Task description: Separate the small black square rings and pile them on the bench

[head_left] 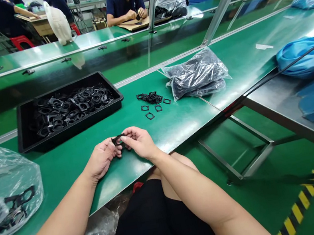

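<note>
Between my two hands, above the near edge of the green table (pixel 108 186), is a small black part (pixel 118 140) with a round opening. My left hand (pixel 102 158) grips its left end, and my right hand (pixel 139 141) pinches its right end. Beyond them a black tray (pixel 75 134) holds a heap of similar black parts. To the right of the tray lies a small pile of thin black frames (pixel 151 98), with several loose ones such as this frame (pixel 150 116) in front of it.
A clear bag of dark parts (pixel 197 72) lies right of the pile. Another clear bag (pixel 8 172) with black parts is at the left. A metal side table (pixel 283 111) with blue items stands right. Across the conveyor belt, a person (pixel 125 1) sits working.
</note>
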`<state>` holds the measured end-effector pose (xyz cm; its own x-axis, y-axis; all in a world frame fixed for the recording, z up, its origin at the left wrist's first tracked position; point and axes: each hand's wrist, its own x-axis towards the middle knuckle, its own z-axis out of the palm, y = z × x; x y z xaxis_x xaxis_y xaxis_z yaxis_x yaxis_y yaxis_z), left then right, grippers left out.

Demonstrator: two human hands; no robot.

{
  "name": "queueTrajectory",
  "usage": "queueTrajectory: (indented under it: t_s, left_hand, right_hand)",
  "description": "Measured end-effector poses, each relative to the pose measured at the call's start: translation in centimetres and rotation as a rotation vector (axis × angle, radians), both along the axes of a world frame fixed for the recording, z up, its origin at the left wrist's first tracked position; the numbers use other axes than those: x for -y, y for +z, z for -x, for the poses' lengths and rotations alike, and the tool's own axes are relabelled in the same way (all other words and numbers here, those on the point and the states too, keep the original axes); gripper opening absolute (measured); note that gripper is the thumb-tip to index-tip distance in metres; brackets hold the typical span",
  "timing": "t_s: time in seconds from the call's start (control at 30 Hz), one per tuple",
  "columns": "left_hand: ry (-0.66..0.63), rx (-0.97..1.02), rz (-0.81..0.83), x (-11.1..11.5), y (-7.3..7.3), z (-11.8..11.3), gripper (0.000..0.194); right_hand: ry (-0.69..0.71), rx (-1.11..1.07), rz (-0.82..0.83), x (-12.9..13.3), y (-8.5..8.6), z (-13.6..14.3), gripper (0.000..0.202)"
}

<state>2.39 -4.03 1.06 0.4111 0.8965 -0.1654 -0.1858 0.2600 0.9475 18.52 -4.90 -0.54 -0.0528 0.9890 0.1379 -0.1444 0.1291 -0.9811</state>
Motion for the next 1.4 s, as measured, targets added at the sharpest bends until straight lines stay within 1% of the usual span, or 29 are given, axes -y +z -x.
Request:
queueTrajectory:
  t_s: [0.03, 0.1, 0.17, 0.27, 0.33, 0.43, 0.57, 0.7, 0.8, 0.93, 1.1, 1.3, 1.4]
  left_hand:
    - [0.026, -0.035, -0.041, -0.1, -0.1, 0.0, 0.037]
    - [0.094, -0.106, -0.116, -0.2, -0.3, 0.0, 0.032]
    - [0.170, -0.134, -0.149, -0.4, -0.5, 0.1, 0.029]
    - [0.246, -0.152, -0.149, -0.4, -0.5, 0.0, 0.033]
    - [0.243, -0.186, -0.150, -0.3, -0.5, -0.1, 0.037]
    - [0.244, -0.248, -0.170, 0.0, -0.4, -0.3, 0.035]
    - [0.288, -0.309, -0.216, 0.2, -0.5, -0.2, 0.029]
    - [0.255, -0.338, -0.265, 0.3, -0.7, -0.2, 0.027]
    - [0.221, -0.341, -0.323, 0.5, -0.6, -0.2, 0.027]
    - [0.205, -0.319, -0.379, 0.7, -0.3, -0.4, 0.028]
    - [0.179, -0.323, -0.391, 0.8, -0.2, -0.3, 0.025]
    - [0.180, -0.321, -0.375, 0.8, -0.2, -0.3, 0.026]
    - [0.192, -0.318, -0.375, 0.8, -0.1, -0.4, 0.027]
  right_hand:
    - [0.004, -0.018, 0.030, 0.0, -0.1, 0.1, 0.025]
    - [0.005, 0.034, 0.017, 0.1, -0.1, 0.1, 0.023]
    - [-0.001, 0.179, -0.058, 0.2, 0.0, 0.0, 0.021]
    - [-0.034, 0.365, -0.175, 0.4, 0.1, 0.0, 0.024]
    - [-0.102, 0.375, -0.217, 0.4, 0.0, 0.0, 0.021]
    - [-0.218, 0.319, -0.270, 0.5, -0.1, 0.1, 0.016]
    - [-0.238, 0.379, -0.413, 0.7, 0.1, 0.2, 0.013]
    - [-0.271, 0.477, -0.502, 0.7, 0.1, 0.1, 0.011]
    - [-0.301, 0.509, -0.520, 0.7, 0.0, 0.1, 0.010]
    - [-0.297, 0.515, -0.540, 0.7, 0.0, 0.1, 0.011]
    - [-0.304, 0.489, -0.547, 0.8, 0.1, 0.0, 0.010]
    - [-0.247, 0.458, -0.486, 0.8, 0.2, -0.1, 0.012]
    - [-0.269, 0.433, -0.452, 0.9, 0.1, 0.0, 0.011]
